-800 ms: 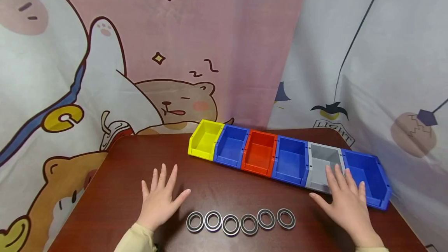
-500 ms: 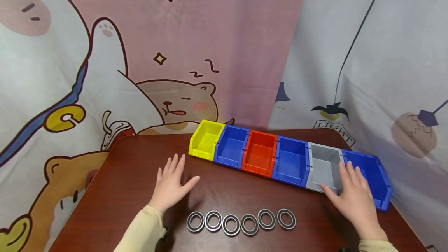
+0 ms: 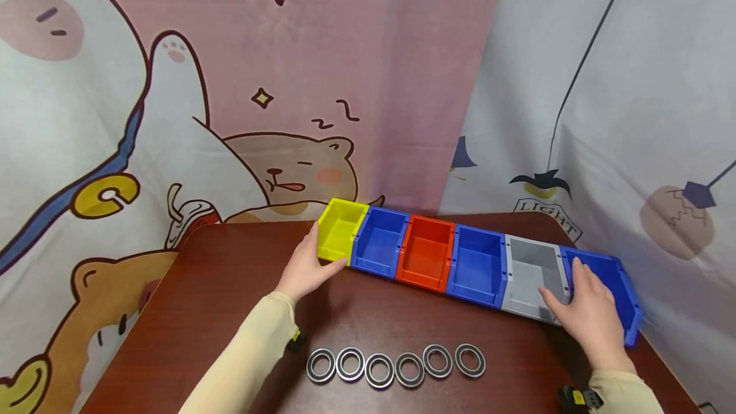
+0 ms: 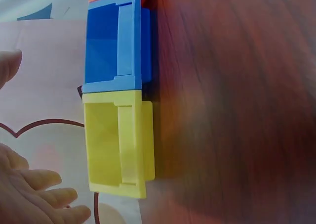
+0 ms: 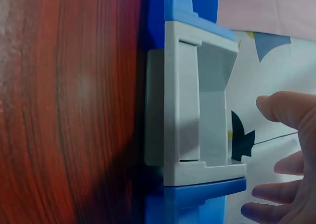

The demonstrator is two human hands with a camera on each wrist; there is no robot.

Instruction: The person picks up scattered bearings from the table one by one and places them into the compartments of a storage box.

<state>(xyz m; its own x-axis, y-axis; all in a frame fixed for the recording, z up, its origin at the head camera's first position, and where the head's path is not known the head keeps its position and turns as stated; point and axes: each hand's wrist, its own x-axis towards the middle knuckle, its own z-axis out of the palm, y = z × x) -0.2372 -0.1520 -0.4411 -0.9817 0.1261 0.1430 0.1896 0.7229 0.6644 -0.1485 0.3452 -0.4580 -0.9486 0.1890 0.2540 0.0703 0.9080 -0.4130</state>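
1. We are seeing six bins standing wall to wall in a slanting row, running from the far middle of the table (image 3: pixel 230 312) toward its right side.
2. From left to right, the row is going yellow bin (image 3: pixel 342 232), left blue bin (image 3: pixel 379 241), red bin (image 3: pixel 427 251), middle blue bin (image 3: pixel 477 267), grey bin (image 3: pixel 526 280) and right blue bin (image 3: pixel 623 286). We are looking down on inner walls and floors in the first five; a hand is partly covering the last.
3. The left hand (image 3: pixel 301 268) is hovering at the left, near corner of the yellow bin, its fingers fanning slightly apart and its thumb standing wide of them. We are unable to tell whether it is touching the bin.
4. The right hand (image 3: pixel 595 318) is overlapping the right blue bin, its thumb crossing the grey bin's near right part. Its fingers are spreading loosely; contact is again staying unclear to us.
5. Six metal rings (image 3: pixel 397 370) are lying close together in an uneven line on the near part of the table, between the forearms.
6. The tabletop is showing reddish-brown wood grain.
7. Behind it, a pink curtain (image 3: pixel 402 82) with cartoon animals is hanging left, and a pale cloth (image 3: pixel 650 82) reading "LIGHT" is hanging right.
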